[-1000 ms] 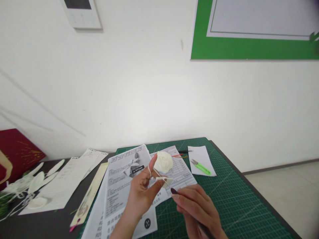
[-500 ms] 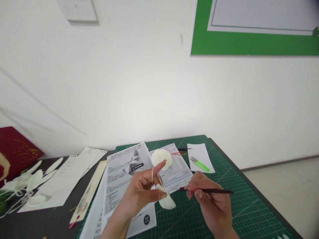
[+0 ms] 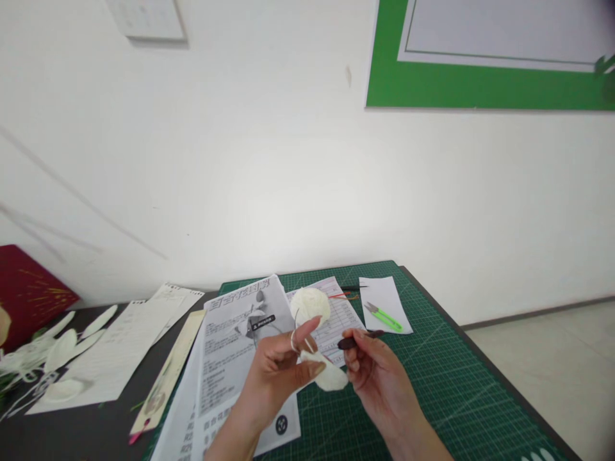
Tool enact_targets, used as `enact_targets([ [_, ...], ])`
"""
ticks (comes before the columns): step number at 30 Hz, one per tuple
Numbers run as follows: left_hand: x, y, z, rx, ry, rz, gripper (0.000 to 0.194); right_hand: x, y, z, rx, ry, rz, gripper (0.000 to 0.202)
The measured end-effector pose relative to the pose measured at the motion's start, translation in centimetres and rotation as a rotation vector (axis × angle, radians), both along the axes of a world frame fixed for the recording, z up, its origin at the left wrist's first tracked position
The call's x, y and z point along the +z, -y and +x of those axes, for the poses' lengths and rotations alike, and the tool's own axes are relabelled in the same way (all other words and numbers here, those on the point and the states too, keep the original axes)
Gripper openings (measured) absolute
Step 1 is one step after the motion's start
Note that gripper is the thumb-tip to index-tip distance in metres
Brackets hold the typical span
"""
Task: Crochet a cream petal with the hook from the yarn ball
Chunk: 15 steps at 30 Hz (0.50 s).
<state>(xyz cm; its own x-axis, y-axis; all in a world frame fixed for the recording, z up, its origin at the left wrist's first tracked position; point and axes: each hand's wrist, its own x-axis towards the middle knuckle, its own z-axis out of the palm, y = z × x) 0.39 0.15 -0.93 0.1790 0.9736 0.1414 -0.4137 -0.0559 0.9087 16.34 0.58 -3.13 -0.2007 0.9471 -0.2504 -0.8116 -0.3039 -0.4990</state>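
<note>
My left hand pinches a small white crocheted piece between thumb and fingers. White yarn loops around its raised index finger. Behind that finger sits a ball of white yarn on the papers. My right hand grips a dark-handled crochet hook, its handle pointing left and slightly down near the crocheted piece. The hook's metal tip cannot be made out. Right fingertips are close to the piece's right end; whether they touch it I cannot tell.
A green cutting mat covers the table. Green thread snips lie on a white paper. Printed sheets lie under and left of my hands. Further left are a bookmark-like strip, handwritten pages and white crocheted petals.
My right hand has turned and moved left and up, swinging the hook from nearly level to a tilt. The crocheted piece has shifted slightly right and up in my left hand.
</note>
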Motion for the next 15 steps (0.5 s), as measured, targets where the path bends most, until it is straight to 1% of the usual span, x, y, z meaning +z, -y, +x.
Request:
enact_targets([
  [2,-0.3,0.1,0.3,0.028,0.004,0.002,0.040,0.2,0.1,0.0,-0.005,-0.010,-0.003,0.026],
  [4,-0.5,0.1,0.4,0.028,-0.005,0.004,0.039,0.2,0.1,0.0,-0.022,-0.012,0.019,0.026],
  [8,-1.1,-0.3,0.2,0.000,-0.026,0.027,0.038,0.2,0.4,-0.2,-0.067,0.003,0.070,0.025],
  [11,-1.5,-0.5,-0.1,-0.020,-0.084,0.068,0.038,0.3,0.4,-0.4,-0.099,0.009,0.090,0.023],
  [13,-1.4,-0.6,-0.2,0.000,-0.139,0.109,0.039,0.3,0.4,-0.5,-0.122,-0.003,0.092,0.023],
  [15,-1.1,-0.6,-0.3,0.046,-0.208,0.189,0.042,0.2,0.4,-0.6,-0.129,-0.029,0.077,0.024],
])
